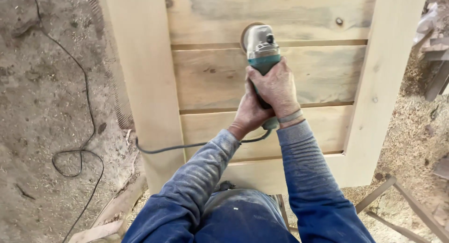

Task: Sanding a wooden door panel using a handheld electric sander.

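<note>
Teal-and-grey angle grinder (262, 51): disc against my wooden door panel (220, 79), between its slats. Left hand (248, 113) and right hand (276, 89) both clamped round its body, arms extended forward, cord (187, 146) trailing left.

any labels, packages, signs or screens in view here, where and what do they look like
No packages, signs or screens.
Label, if any: a small pale patch on the grey head of the angle grinder, over the wooden panel; too blurred to be sure.
Both hands, left hand and right hand, grip the grinder's teal body.
</note>
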